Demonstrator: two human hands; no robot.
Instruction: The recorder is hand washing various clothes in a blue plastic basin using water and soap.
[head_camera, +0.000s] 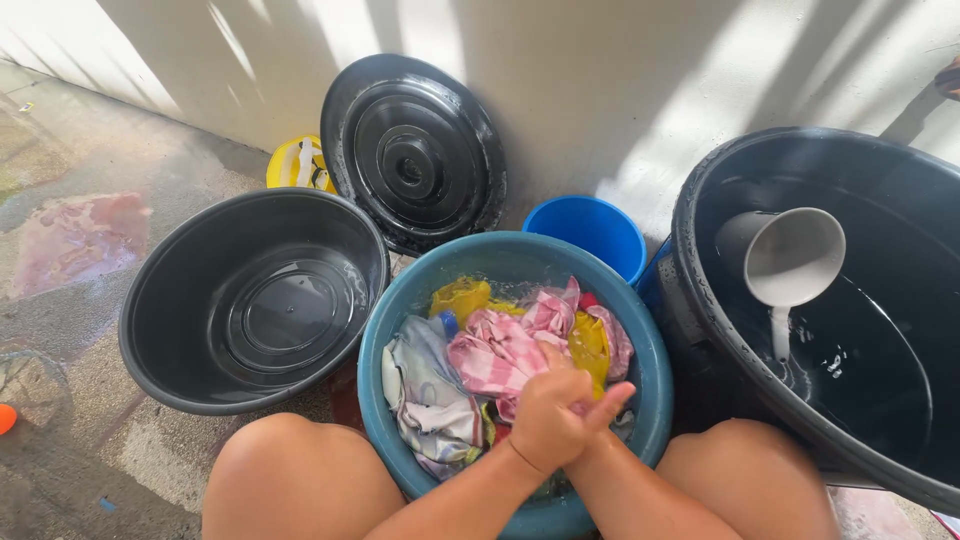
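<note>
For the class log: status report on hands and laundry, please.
Left hand and right hand clasped together, rubbing pink checked cloth. Teal basin full of clothes. Nothing obstructing.

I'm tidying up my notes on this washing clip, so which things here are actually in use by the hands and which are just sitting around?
In use:
left hand and right hand, clasped together over the wash
pink checked cloth
teal basin holding the wet clothes

Just sitting around:
empty black basin
black lid leaning on the wall
blue bucket
yellow bucket
big black tub of water with a grey scoop

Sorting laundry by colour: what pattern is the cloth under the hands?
Pink and white checked cloth, clearest in the head view.
</note>
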